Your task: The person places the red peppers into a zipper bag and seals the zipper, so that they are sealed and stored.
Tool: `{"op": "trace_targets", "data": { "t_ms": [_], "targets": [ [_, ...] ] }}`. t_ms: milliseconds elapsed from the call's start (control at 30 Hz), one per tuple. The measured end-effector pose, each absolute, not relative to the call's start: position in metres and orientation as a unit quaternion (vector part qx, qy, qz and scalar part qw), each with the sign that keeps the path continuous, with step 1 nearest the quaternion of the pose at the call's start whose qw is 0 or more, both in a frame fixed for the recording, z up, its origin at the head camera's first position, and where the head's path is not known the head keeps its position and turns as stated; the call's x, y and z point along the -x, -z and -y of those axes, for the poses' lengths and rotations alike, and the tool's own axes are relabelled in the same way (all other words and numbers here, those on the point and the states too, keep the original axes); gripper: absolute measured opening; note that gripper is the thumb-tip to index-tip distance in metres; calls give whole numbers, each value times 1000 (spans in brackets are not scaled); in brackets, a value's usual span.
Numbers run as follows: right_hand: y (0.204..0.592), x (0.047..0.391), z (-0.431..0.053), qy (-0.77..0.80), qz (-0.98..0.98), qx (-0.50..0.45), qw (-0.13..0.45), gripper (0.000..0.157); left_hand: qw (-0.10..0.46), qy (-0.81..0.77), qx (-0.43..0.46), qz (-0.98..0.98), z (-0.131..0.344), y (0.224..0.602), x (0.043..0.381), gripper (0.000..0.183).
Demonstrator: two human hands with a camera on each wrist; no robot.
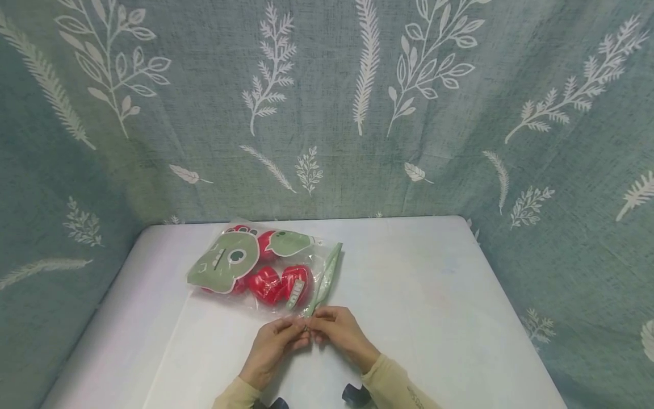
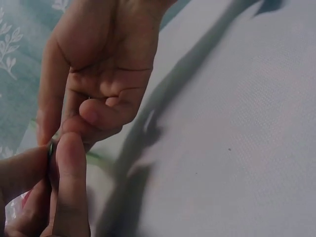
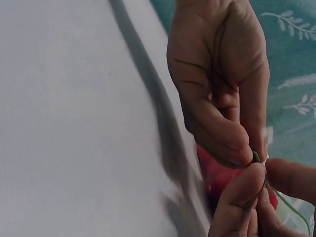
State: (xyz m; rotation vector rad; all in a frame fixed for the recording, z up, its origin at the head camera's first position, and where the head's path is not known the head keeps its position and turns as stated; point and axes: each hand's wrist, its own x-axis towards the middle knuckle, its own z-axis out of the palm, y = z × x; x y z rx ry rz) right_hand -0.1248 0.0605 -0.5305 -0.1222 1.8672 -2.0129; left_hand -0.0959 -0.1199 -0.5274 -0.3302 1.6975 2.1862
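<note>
A clear zip bag (image 1: 219, 272) printed with a green cartoon creature lies on the table in the head view. Inside it are several shiny red hearts (image 1: 265, 284). A green band (image 1: 329, 272) runs along the bag's right edge. At the near end of that band, my left hand (image 1: 276, 343) pinches the bag's corner between thumb and fingers. My right hand (image 1: 344, 335) pinches the same corner, its fingertips against the left ones. In the right wrist view a thin green strip (image 3: 294, 212) trails from the pinched spot; the fingertips hide most of the corner.
The white table (image 1: 409, 284) carries the bag at its back left. A green curtain (image 1: 327, 170) with white leaf prints stands behind the table and along both sides. Dark wrist devices (image 1: 356, 395) show by the beige sleeves (image 1: 395, 383).
</note>
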Motion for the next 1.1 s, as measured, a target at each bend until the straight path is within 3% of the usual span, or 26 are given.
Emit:
{"op": "trace_targets", "data": {
  "t_ms": [467, 1100],
  "targets": [
    [532, 128, -55, 731, -669, -12, 137, 24, 173, -768, 117, -605, 119, 529, 92, 40],
    [534, 134, -60, 750, -640, -7, 166, 27, 134, -738, 134, -648, 120, 526, 89, 31]
  ]
}}
